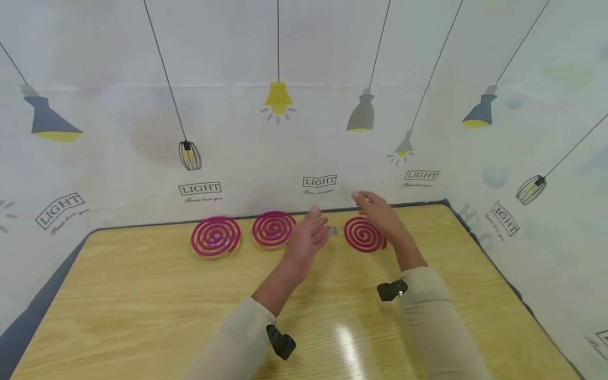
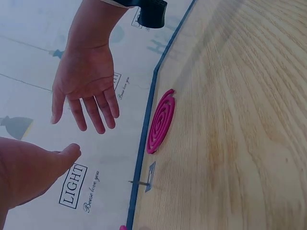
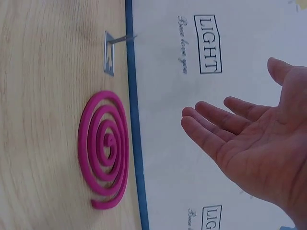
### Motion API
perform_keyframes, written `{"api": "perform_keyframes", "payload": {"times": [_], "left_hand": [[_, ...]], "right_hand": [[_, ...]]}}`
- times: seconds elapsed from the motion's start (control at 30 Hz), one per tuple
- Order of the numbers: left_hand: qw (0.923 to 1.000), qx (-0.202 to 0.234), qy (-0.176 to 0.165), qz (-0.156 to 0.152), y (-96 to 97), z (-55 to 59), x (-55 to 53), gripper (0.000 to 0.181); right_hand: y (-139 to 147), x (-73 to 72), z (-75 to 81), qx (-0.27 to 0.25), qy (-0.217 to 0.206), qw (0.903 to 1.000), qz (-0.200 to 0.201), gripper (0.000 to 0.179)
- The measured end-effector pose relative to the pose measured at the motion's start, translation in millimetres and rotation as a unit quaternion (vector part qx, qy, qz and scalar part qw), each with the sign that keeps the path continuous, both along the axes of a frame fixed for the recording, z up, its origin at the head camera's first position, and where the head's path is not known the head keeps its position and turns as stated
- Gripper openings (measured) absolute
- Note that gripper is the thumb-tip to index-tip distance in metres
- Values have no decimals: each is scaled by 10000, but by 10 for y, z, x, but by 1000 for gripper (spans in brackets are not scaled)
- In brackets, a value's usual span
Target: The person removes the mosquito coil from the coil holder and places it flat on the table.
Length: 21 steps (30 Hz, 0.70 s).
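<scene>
Over the far part of the wooden table (image 1: 157,301), I hold both hands raised and well apart. My left hand (image 1: 304,240) has its fingers extended and relaxed; in the head view it overlaps the right edge of the middle magenta coil (image 1: 273,228). My right hand (image 3: 259,143) turns its palm toward the left one, fingers nearly straight and slightly spread, in the air near the right magenta coil (image 3: 109,140). To the far left lies the left magenta coil (image 1: 216,236). Between the middle and right coils rests a small metal stand (image 1: 333,231), its prong raised. Behind stands a wall covering (image 1: 237,148) printed with lamps.
</scene>
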<state>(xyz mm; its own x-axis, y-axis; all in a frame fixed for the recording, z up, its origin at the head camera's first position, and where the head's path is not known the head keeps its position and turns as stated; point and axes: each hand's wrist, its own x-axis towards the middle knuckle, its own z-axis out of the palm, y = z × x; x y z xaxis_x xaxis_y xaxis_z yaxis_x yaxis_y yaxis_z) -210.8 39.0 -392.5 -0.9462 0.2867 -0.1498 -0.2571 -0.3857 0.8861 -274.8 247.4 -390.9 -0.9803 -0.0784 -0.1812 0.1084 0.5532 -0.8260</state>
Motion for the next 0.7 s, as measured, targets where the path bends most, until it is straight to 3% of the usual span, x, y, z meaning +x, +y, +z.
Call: {"api": "perform_keyframes", "payload": {"times": [0.43,0.7], "left_hand": [[9976,-296,116,610,-410,-53,150,73],[9933,-688,259,888,-633,-93,167,68]], "right_hand": [[-381,-52,18,-276,137,9984,475,71],[-540,-32,-41,-563,284,9953,738,67]]}}
